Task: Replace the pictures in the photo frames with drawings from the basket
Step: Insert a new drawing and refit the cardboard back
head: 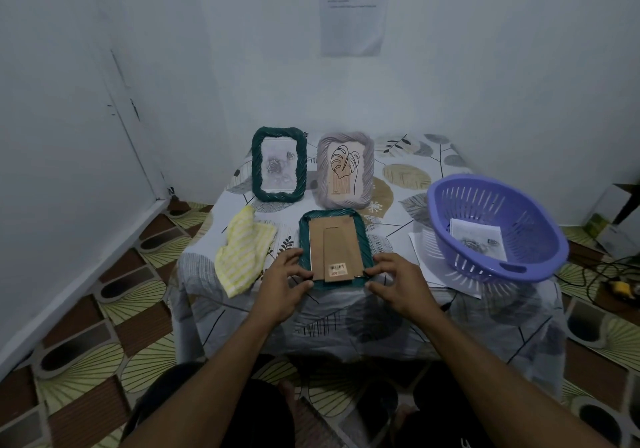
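Head view: your left grip [287, 283] and right grip [394, 285] pinch the face-down frame [334, 213] by its near corners; prying the backing [318, 243] unevenly could slide it off the tabletop [398, 316]

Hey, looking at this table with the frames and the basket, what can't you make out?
All in the head view.
- Face-down green frame: picture side hidden against the table, under its cardboard backing.
- Sheet on the wall: print blurred and too small.
- Drawing in the purple basket: blurred; it covers any sheets beneath.
- Barcode label: too small to read.
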Demonstrator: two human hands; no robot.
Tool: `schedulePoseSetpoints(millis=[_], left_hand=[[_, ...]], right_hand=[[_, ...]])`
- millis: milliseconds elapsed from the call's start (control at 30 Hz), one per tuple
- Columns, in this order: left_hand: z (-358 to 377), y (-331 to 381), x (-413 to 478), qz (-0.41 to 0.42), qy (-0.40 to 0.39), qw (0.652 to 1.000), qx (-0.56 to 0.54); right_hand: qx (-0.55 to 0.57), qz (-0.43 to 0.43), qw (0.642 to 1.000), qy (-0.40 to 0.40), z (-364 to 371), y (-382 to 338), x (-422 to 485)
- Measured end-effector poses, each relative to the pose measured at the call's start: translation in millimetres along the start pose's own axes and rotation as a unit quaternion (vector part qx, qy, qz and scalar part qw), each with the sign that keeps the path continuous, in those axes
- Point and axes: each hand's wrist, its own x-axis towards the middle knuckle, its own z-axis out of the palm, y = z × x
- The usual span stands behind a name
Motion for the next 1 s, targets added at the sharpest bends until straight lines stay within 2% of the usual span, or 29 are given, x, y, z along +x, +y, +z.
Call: schedulePoseSetpoints(millis=[133,300,500,833,1000], left_hand=[[-3.9,-0.2,1.8,0.023,-0.030,0.999,0.022],[-2.7,-1.7,0.4,0.003,0.010,1.000,0.020],[-5.3,-6.7,1.8,0.017,-0.015,1.000,0.012],[-5.5,-6.9,2.3,0.070,-0.010,0.997,0.041],[-6.1,-5.3,2.3,0.066,-0.008,0.996,0.053]], right_hand=[[-0.022,-0.010,1.000,-0.002,-2.0,1.1,0.2],[-0.038,-0.017,0.999,0.013,-1.5,0.8,-1.9],[-0.035,-0.020,0.999,0.015,-2.3,0.5,-0.1],[-0.060,-0.029,0.998,0.006,-2.6,-1.2,-1.4],[-0.067,-0.033,0.997,0.002,-4.5,-5.8,-0.8]])
